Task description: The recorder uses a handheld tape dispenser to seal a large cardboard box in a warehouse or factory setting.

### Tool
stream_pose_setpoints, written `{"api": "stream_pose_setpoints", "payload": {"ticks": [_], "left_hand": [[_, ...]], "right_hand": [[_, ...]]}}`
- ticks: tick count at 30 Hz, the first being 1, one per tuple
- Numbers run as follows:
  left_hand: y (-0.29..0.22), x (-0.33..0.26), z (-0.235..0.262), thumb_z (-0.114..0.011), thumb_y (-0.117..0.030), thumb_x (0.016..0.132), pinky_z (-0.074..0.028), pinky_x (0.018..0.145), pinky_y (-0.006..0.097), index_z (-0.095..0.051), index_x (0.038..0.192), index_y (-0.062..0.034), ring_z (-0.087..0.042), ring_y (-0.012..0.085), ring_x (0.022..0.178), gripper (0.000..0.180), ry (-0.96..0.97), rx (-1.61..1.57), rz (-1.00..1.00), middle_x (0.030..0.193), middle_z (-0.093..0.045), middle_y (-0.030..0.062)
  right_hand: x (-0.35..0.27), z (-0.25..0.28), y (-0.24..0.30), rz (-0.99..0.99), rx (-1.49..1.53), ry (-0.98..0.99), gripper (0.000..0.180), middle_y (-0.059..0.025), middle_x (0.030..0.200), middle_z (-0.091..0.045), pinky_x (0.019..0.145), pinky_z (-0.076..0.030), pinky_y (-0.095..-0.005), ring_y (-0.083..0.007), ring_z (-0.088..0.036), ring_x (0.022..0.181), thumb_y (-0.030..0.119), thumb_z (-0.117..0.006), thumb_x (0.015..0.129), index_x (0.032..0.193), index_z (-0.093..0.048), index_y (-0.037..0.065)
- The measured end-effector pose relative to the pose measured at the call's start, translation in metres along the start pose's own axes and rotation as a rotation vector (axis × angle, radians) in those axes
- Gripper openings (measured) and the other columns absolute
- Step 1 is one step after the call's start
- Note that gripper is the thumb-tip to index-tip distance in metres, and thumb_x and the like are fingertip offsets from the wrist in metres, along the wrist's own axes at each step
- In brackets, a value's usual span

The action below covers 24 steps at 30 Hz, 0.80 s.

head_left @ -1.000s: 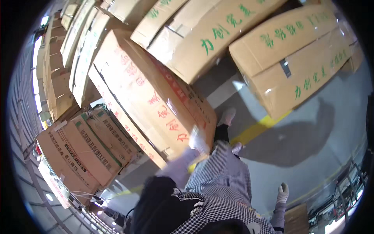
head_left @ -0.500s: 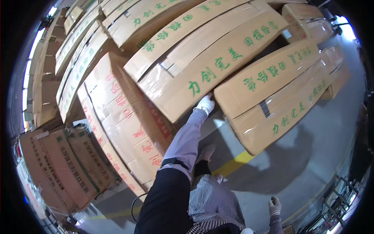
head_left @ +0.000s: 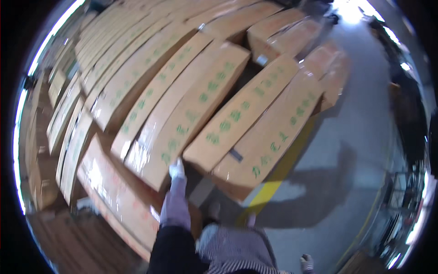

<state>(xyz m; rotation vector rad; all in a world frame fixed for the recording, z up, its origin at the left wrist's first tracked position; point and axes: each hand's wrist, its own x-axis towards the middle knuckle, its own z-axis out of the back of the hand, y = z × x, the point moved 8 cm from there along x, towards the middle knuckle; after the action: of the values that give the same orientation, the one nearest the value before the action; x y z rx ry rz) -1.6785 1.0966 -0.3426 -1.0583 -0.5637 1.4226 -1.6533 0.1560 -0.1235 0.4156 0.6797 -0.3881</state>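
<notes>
My left hand (head_left: 177, 169), in a pale glove, is at the near end of a long brown carton (head_left: 191, 114) with green print and clear tape. Its fingers look curled at the carton's lower edge, though motion blurs them. Just right of this hand lies the near corner of another long carton (head_left: 267, 130), with a dark strip on its tape seam. A carton with red print (head_left: 116, 182) lies to the left of my forearm. Low in view, my gloved right hand (head_left: 307, 263) hangs away from the cartons, its fingers curled in with nothing visible in them.
Many more cartons (head_left: 146, 68) stand in rows to the far left. Darker brown cardboard (head_left: 77, 242) sits at the lower left. Grey floor with a yellow line (head_left: 264, 196) runs along the right, with a metal rack (head_left: 401, 194) at the far right edge.
The view has swung, so the cartons appear smaller and further left, with more rows showing. My left hand stays at the same carton end. My right hand has sunk lower in view.
</notes>
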Motion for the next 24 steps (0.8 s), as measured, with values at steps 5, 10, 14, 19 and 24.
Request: {"api": "stream_pose_setpoints", "payload": {"ticks": [5,10,14,19,24], "left_hand": [[-0.065,-0.085,0.021,-0.051,-0.036,0.088,-0.025,0.110,0.048,-0.046,0.136,-0.0098,-0.046,0.0271,0.128,0.055,-0.283,0.655,0.589,0.138,-0.049,0.0130],[-0.021,-0.079,0.011,-0.061,-0.037,0.080,-0.044,0.070,0.040,-0.062,0.110,0.0005,-0.054,0.0210,0.077,0.048,-0.128,-0.214,0.480,0.089,-0.062,0.0129],[-0.028,-0.159,-0.125,-0.063,-0.068,0.074,-0.031,0.104,0.052,-0.045,0.134,-0.0089,-0.041,0.0338,0.126,0.086,0.296,-0.342,0.755,0.134,-0.049,0.0155],[0.025,-0.179,-0.110,-0.064,-0.054,0.084,-0.045,0.092,0.038,-0.038,0.137,-0.0075,-0.055,0.0245,0.105,0.075,-0.295,-0.434,0.522,0.127,-0.054,0.0103],[0.012,-0.205,-0.140,-0.062,-0.044,0.089,-0.048,0.085,0.036,-0.041,0.137,-0.0128,-0.055,0.0204,0.103,0.061,-0.101,-0.537,0.571,0.122,-0.056,0.0091]], "right_hand": [[0.024,0.049,-0.239,-0.249,0.258,0.023,0.037,-0.0129,0.105,-0.065,0.084,-0.050,-0.0331,-0.0220,-0.061,0.095,0.007,-0.066,0.082,0.118,-0.058,0.003],[0.116,0.002,-0.213,-0.062,-0.213,0.499,0.036,-0.0165,0.110,-0.064,0.086,-0.049,-0.0311,-0.0225,-0.061,0.097,0.012,-0.065,0.084,0.116,-0.059,-0.004],[0.207,0.041,0.156,0.294,0.040,0.216,0.039,-0.0181,0.112,-0.061,0.092,-0.046,-0.0355,-0.0261,-0.060,0.102,0.011,-0.062,0.086,0.120,-0.055,-0.007],[0.153,-0.071,0.558,1.216,-0.030,0.300,0.049,-0.0242,0.119,-0.058,0.096,-0.042,-0.0450,-0.0387,-0.054,0.111,0.014,-0.065,0.075,0.119,-0.055,-0.005],[0.079,-0.263,0.780,1.970,-0.268,0.111,0.056,-0.0141,0.132,-0.052,0.104,-0.034,-0.0449,-0.0299,-0.046,0.123,0.032,-0.065,0.081,0.127,-0.051,0.004]]}}
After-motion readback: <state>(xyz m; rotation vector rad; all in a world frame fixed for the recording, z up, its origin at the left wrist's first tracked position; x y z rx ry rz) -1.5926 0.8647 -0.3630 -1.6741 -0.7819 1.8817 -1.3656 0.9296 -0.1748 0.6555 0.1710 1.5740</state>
